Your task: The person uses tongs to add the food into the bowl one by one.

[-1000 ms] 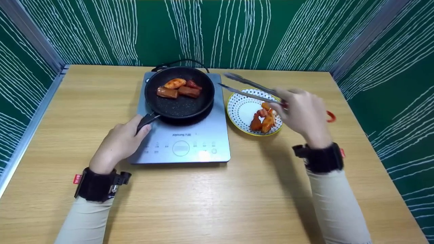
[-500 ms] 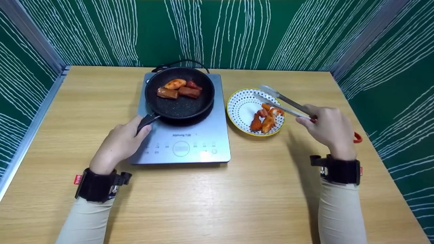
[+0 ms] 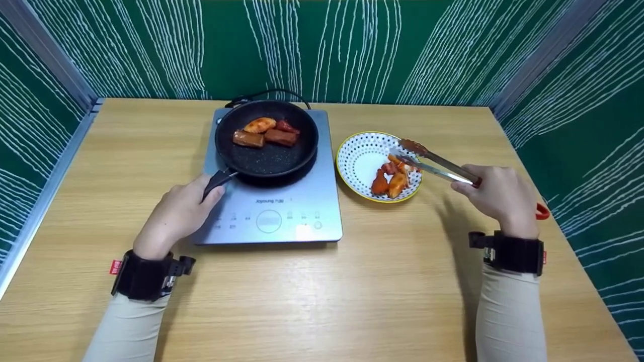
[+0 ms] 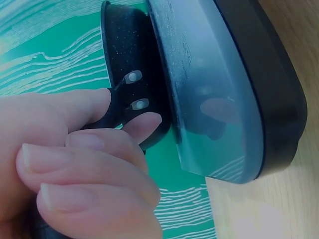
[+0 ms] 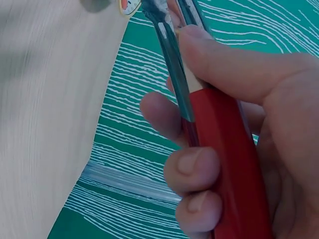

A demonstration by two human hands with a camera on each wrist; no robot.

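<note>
My left hand (image 3: 178,213) grips the black handle (image 3: 218,182) of a frying pan (image 3: 266,160), which sits on an induction cooker (image 3: 271,196). Several pieces of food lie in the pan: two brown blocks (image 3: 280,137), an orange-yellow piece (image 3: 260,124) and a dark red one. In my right hand (image 3: 500,196) are metal tongs (image 3: 443,168) with red handles (image 5: 227,154). Their tips are over the right side of a dotted plate (image 3: 359,156), above a pile of reddish food (image 3: 395,183). One tip looks brownish; whether food is between the tips I cannot tell.
Behind the cooker a black cable (image 3: 282,90) runs along the back of the wooden table (image 3: 302,291). Green panels (image 3: 347,50) with white streaks stand at the back and both sides. The plate is just right of the cooker.
My right hand has moved right and toward me with the tongs, whose tips came from beside the pan to over the plate. The tips are closer together. My left hand and the pan stay put.
</note>
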